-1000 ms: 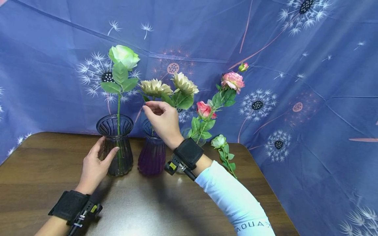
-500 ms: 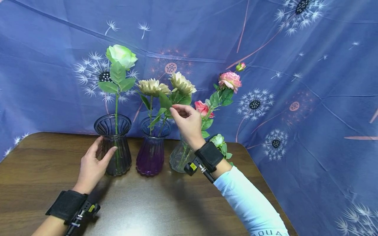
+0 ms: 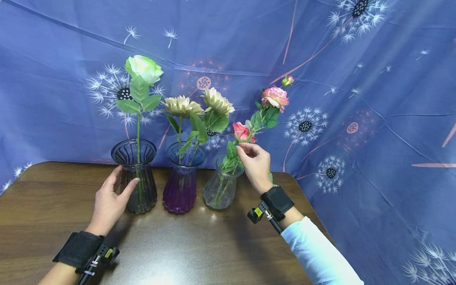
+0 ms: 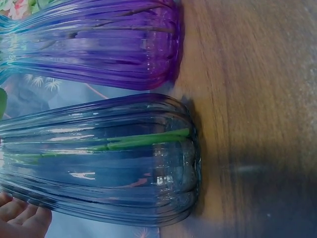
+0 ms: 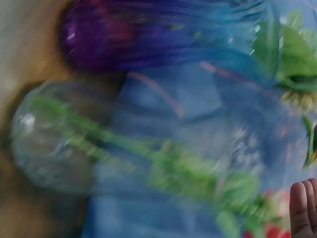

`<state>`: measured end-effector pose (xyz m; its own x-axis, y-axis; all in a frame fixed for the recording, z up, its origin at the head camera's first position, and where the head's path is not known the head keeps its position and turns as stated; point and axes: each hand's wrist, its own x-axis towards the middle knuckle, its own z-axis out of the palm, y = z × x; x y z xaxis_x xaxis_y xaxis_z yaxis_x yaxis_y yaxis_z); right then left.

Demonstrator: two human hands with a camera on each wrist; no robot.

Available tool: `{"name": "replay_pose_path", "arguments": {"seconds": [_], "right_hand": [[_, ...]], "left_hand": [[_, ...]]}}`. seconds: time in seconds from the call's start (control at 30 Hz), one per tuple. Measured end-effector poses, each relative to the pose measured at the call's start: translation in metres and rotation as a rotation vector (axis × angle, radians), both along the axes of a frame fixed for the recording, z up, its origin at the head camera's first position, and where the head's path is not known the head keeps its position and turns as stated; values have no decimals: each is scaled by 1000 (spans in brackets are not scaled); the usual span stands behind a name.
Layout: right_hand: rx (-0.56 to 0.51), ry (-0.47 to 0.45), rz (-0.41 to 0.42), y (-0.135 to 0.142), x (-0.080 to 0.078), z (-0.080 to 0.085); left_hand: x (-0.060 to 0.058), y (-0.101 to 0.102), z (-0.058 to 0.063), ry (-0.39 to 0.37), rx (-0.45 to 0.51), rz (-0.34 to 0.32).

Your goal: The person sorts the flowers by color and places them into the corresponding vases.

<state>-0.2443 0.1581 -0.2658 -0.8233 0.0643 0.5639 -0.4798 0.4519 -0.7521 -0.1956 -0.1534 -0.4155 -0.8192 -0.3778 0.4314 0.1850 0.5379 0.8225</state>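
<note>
My left hand (image 3: pixel 111 201) holds the dark grey glass vase (image 3: pixel 149 186) at its left side, thumb across the front. A tall green-white rose (image 3: pixel 144 69) stands in that vase; its green stem (image 4: pixel 148 140) shows through the glass. My right hand (image 3: pixel 255 164) is beside the pink flower spray (image 3: pixel 275 98) in the clear glass vase (image 3: pixel 219 190), fingers loosely bent, fingertips right at a leaf below the red-pink bloom (image 3: pixel 242 132). In the right wrist view its fingers (image 5: pixel 299 208) show at the lower right corner, with nothing seen between them.
Between the two outer vases stands a purple glass vase (image 3: pixel 179 192) with cream flowers (image 3: pixel 218 102). All three stand near the back of the wooden table (image 3: pixel 171 245). A blue dandelion-print cloth (image 3: pixel 228 35) hangs behind. A flower lying at the right is mostly hidden by my right hand.
My right hand has moved right and down, from the cream flowers to the pink spray at the clear vase. The left hand stays at the grey vase. The head view has shifted slightly.
</note>
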Motion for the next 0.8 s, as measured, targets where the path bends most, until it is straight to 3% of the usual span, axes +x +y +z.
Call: {"name": "replay_pose_path", "arguments": {"seconds": [0.23, 0.53, 0.8], "right_hand": [[5, -44, -123, 55, -25, -47], [30, -146, -280, 90, -25, -82], [90, -186, -351, 117, -16, -108]], "left_hand": [[-1, 1, 0, -4, 5, 1], [-1, -1, 1, 1, 21, -7], [0, -1, 0, -4, 18, -8]]}}
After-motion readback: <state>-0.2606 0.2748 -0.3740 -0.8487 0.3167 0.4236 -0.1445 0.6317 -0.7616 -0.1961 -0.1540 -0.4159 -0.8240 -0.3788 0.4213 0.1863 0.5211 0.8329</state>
